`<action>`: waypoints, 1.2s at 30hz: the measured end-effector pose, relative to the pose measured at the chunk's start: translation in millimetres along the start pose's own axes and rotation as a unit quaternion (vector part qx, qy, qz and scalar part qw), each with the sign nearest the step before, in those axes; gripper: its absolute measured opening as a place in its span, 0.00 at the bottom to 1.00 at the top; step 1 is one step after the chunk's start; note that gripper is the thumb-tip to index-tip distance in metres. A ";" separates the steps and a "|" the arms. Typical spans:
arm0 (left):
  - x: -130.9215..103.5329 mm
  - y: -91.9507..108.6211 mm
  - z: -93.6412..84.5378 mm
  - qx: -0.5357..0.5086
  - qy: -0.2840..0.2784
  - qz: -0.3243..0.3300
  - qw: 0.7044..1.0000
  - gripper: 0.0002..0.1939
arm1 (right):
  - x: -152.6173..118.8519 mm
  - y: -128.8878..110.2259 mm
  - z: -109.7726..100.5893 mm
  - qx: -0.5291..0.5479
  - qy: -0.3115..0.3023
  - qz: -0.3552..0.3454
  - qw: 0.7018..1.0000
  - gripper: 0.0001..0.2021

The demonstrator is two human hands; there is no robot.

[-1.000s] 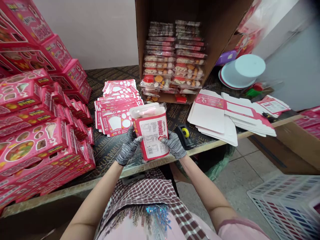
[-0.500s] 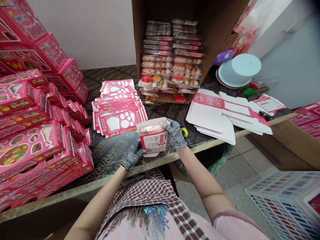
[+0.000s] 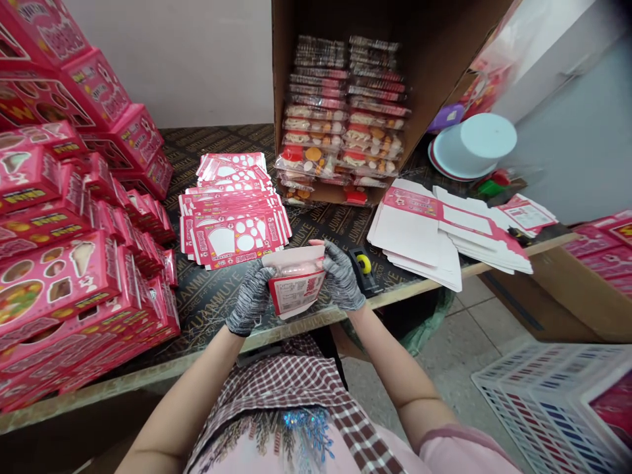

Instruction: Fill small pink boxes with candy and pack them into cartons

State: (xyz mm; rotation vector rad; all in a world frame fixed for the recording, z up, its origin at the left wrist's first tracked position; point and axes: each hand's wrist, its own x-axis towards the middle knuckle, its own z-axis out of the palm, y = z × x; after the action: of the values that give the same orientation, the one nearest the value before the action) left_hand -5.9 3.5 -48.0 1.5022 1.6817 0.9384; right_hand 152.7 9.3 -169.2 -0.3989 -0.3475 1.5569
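A small pink and white box is tilted between my gloved hands above the table's front edge. Its top flap stands up, and clear plastic wrapping shows in its opening. My left hand grips the box's left side near the top. On the right side, my right hand holds the upper corner by the flap. Behind the box lies a spread stack of flat pink cards with white cut-outs. A yellow and black tape tool rests just right of my right hand.
Filled pink boxes are piled high at the left. An open carton holds rows of wrapped packets. Flat white cartons lie at the right, near a pale blue tub. A plastic crate stands below.
My left hand has moved up from the box's lower left corner to its upper left side. The box has tipped, and the tape tool shows more.
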 end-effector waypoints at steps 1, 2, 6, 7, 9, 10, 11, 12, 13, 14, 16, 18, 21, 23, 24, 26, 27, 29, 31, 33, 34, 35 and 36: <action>-0.2 2.6 -0.4 -0.016 0.011 0.001 1.000 0.13 | -0.9 1.7 1.8 -0.013 -0.001 -0.006 1.000 0.19; -1.0 5.0 -0.1 -0.035 0.024 0.004 0.999 0.13 | -1.7 4.2 4.5 -0.018 0.005 -0.015 1.000 0.18; -10.0 11.0 6.9 -0.084 0.048 0.060 0.993 0.07 | -4.9 16.3 18.5 0.059 0.043 -0.073 0.995 0.11; -12.9 11.7 8.8 -0.086 0.042 0.084 0.992 0.06 | -6.0 18.5 20.8 0.077 0.042 -0.092 0.992 0.12; -17.7 13.4 10.7 -0.059 0.025 0.133 0.989 0.06 | -7.9 20.9 21.8 0.067 0.045 -0.128 0.988 0.14; -19.1 14.7 10.6 -0.028 0.016 0.149 0.988 0.06 | -8.4 21.1 20.6 0.037 0.054 -0.145 0.987 0.14; -19.7 16.4 10.0 0.010 0.008 0.160 0.987 0.06 | -8.6 20.6 18.7 -0.003 0.064 -0.156 0.986 0.14; -19.7 18.4 8.8 0.048 0.005 0.164 0.985 0.06 | -8.4 19.5 16.4 -0.046 0.073 -0.164 0.983 0.12; -19.2 20.6 7.2 0.081 0.001 0.165 0.983 0.07 | -7.8 17.9 14.0 -0.086 0.078 -0.169 0.979 0.09; -18.5 22.5 5.1 0.110 -0.001 0.167 0.980 0.08 | -7.2 15.8 11.7 -0.120 0.078 -0.170 0.975 0.07; -17.3 24.5 -1.1 0.160 -0.012 0.180 0.971 0.08 | -6.0 11.4 7.2 -0.159 0.068 -0.164 0.971 0.06; -17.1 22.7 -10.7 0.223 -0.047 0.218 0.949 0.06 | -6.1 8.4 1.0 -0.180 0.048 -0.151 0.971 0.06; -17.0 15.6 -28.0 0.313 -0.105 0.331 0.884 0.05 | -9.4 10.6 -14.3 -0.216 -0.004 -0.148 0.965 0.08; -15.2 12.4 -34.0 0.360 -0.126 0.399 0.834 0.05 | -13.3 16.0 -24.6 -0.256 -0.043 -0.174 0.950 0.08; -13.5 12.2 -33.3 0.379 -0.131 0.420 0.814 0.04 | -15.4 18.7 -28.2 -0.273 -0.059 -0.191 0.941 0.08; -9.0 14.0 -23.4 0.417 -0.144 0.438 0.783 0.04 | -19.7 22.1 -31.2 -0.297 -0.084 -0.219 0.925 0.08; -6.6 15.5 -15.4 0.437 -0.152 0.441 0.769 0.05 | -21.7 22.2 -31.8 -0.304 -0.093 -0.229 0.920 0.09; -3.0 18.4 2.0 0.486 -0.172 0.432 0.740 0.10 | -25.4 19.5 -36.5 -0.318 -0.099 -0.241 0.911 0.11; -1.1 19.6 13.9 0.535 -0.188 0.412 0.713 0.16 | -29.5 15.0 -54.1 -0.346 -0.038 -0.248 0.904 0.14; 0.0 18.5 16.4 0.564 -0.198 0.386 0.703 0.20 | -35.4 12.1 -88.3 -0.381 0.101 -0.238 0.888 0.15; 0.6 17.2 15.0 0.568 -0.205 0.375 0.704 0.21 | -39.2 11.9 -110.0 -0.400 0.177 -0.219 0.872 0.14; 1.4 15.4 12.8 0.565 -0.212 0.368 0.707 0.21 | -43.4 12.9 -132.6 -0.419 0.238 -0.184 0.857 0.13; 2.2 13.6 10.6 0.558 -0.220 0.365 0.712 0.21 | -47.6 15.0 -154.3 -0.437 0.274 -0.137 0.845 0.11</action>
State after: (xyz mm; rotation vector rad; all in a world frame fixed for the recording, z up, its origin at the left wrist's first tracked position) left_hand 9.8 7.4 -41.7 3.0177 1.2343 -0.3472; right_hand 210.4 -42.9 -311.5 -1.4104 -0.6212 0.8609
